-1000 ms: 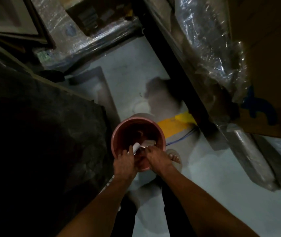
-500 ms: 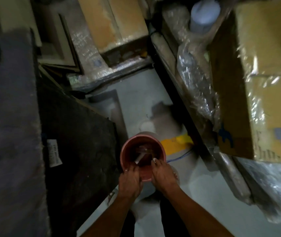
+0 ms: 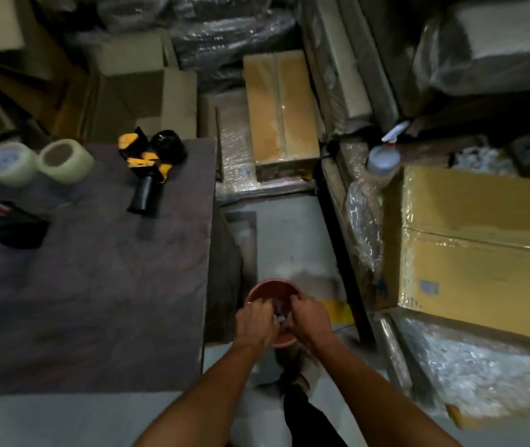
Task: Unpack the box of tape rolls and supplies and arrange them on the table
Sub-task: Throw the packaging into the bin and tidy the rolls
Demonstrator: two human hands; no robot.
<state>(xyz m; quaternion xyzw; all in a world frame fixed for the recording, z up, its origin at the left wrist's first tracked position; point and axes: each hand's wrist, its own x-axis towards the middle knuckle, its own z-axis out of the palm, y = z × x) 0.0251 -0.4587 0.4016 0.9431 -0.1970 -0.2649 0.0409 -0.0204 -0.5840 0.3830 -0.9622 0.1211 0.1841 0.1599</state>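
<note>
A pink round bucket (image 3: 267, 287) stands on the floor to the right of the dark table (image 3: 96, 285). My left hand (image 3: 254, 322) and my right hand (image 3: 309, 317) both reach into it, fingers closed around small items that I cannot make out. On the table lie two clear tape rolls (image 3: 63, 161), a yellow and black tape dispenser (image 3: 147, 166) with a black roll, and a dark pack of markers (image 3: 5, 222) at the left edge.
Wrapped cardboard boxes (image 3: 281, 111) fill the far side, and a large yellow carton (image 3: 483, 243) sits on the right. A spray bottle (image 3: 384, 154) stands among plastic-wrapped goods. A narrow strip of grey floor (image 3: 286, 227) runs between table and shelving.
My view has lifted, bringing the table top with the tape rolls and dispenser into sight. Both hands stay in the bucket, now closed together over its contents.
</note>
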